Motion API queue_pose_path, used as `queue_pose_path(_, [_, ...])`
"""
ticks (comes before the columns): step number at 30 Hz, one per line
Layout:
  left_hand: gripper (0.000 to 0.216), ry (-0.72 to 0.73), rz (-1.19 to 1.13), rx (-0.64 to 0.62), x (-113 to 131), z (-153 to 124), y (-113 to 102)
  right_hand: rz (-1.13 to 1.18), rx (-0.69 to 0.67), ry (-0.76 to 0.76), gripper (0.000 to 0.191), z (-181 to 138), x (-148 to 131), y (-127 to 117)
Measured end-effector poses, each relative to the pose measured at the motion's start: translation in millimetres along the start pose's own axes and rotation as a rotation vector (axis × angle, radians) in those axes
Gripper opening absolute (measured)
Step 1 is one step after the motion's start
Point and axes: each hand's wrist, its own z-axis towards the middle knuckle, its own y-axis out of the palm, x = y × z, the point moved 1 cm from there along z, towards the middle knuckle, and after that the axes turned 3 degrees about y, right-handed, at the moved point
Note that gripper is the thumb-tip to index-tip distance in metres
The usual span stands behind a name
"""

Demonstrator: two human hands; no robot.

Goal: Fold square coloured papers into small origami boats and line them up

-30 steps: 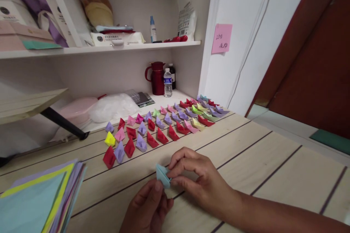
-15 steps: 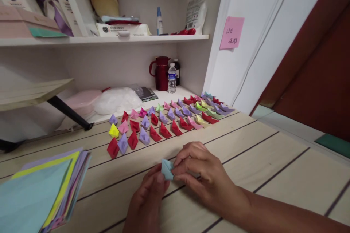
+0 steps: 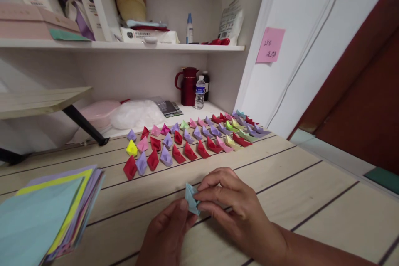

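A small light-blue folded paper boat (image 3: 191, 199) is held between both hands, just above the wooden tabletop (image 3: 268, 183). My left hand (image 3: 170, 228) pinches its lower left side between thumb and fingers. From the right, my right hand (image 3: 230, 203) grips its edge with thumb and fingertips, which partly cover that side. Beyond the hands stand several rows of finished paper boats in many colours, among them a red boat (image 3: 130, 168), a purple boat (image 3: 141, 163) and a yellow boat (image 3: 131, 148).
A stack of coloured paper sheets (image 3: 40, 208) lies at the left. Behind the boats are a dark red jug (image 3: 188, 87), a water bottle (image 3: 200, 92) and a white plastic bag (image 3: 137, 114). A small raised stand (image 3: 43, 100) has a black leg on the table.
The light-blue boat has turned and looks longer and more opened out, its lower end now reaching further down. Both hands stay on it. The view has shifted slightly.
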Motion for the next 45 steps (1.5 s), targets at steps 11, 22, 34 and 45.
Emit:
queue_pose_path(11, [0.034, 0.008, 0.019, 0.059, -3, -2, -2, -0.032, -0.039, -0.048, 0.01, 1, 4, -1])
queue_pose_path(22, [0.041, 0.218, 0.19, 0.3, -6, -1, 0, 0.059, -0.099, 0.23, 0.011, 5, 9, -1])
queue_pose_path(34, [0.022, 0.665, 0.702, 0.259, -15, -4, 12, -0.05, -0.193, 0.136, 0.012, 0, 9, 3])
queue_pose_path(45, [0.003, 0.44, 0.693, 0.273, -1, -9, 13, 0.025, -0.244, 0.138, 0.012, 2, 15, 0])
